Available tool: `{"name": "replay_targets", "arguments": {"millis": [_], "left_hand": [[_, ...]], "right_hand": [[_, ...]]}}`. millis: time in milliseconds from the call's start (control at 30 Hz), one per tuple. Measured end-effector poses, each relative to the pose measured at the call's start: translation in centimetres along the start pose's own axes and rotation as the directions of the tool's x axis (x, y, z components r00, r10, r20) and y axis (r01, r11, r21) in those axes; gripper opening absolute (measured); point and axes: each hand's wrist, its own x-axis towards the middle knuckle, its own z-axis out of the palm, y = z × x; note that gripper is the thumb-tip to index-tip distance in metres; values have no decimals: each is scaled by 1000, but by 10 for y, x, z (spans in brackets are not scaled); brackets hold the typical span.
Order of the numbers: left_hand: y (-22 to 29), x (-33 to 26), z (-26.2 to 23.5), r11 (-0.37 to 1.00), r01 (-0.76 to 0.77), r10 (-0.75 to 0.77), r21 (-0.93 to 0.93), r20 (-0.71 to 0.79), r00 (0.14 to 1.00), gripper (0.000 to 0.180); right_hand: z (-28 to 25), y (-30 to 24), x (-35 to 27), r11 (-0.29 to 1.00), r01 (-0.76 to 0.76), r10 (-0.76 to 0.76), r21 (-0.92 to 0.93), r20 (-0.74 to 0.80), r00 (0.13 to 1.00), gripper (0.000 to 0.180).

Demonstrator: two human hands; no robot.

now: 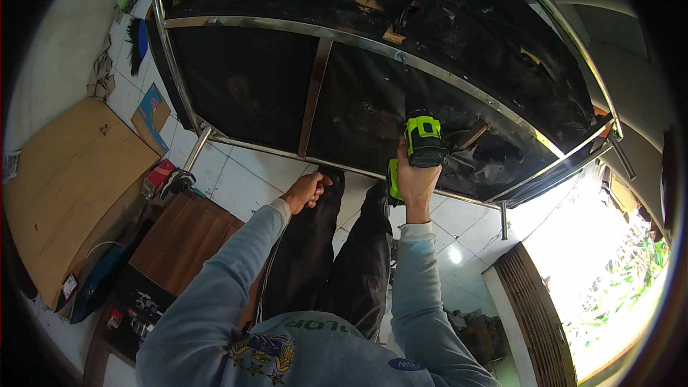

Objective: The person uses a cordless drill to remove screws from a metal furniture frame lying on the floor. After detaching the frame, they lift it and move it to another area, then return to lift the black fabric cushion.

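Note:
My right hand (417, 183) grips a lime-green and black cordless drill (424, 135), its front end pointing away from me over the black sheet (244, 64) of a piece of furniture. Shiny metal tubes frame that sheet, with a long curved crossbar (287, 27) and a shorter bar (315, 97) across it. The sheet has torn patches, and bits of wood show through. My left hand (307, 190) is closed above my leg, just short of the near tube. Whatever its fingers hold, if anything, is too small to make out.
Brown cabinet (179, 240) and a large cardboard sheet (79, 186) stand at left. A red box (158, 178) sits beside a metal leg. Short tube legs (504, 222) stick out at the frame's near corners. A slatted wooden panel (534, 312) is at lower right, near a bright opening.

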Motion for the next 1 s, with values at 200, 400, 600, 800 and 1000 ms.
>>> {"name": "replay_targets", "arguments": {"millis": [200,400,600,800,1000], "left_hand": [[6,1,8,999,-34,35,15,-18,999,35],[18,1,14,999,-39,39,-5,-71,997,35],[39,-3,5,994,-95,89,-54,-104,991,32],[54,-7,-14,988,-148,140,-47,-140,980,31],[73,4,-10,982,-169,155,-88,-147,977,35]], "right_hand": [[6,-11,-2,993,-102,101,-52,-24,995,22],[20,-29,-5,973,-195,188,-127,-60,980,23],[33,-24,-10,997,22,-34,-71,-168,985,18],[31,-39,-3,854,-328,371,405,-31,928,11],[50,-46,-9,997,-72,67,-25,-166,984,21]]}}
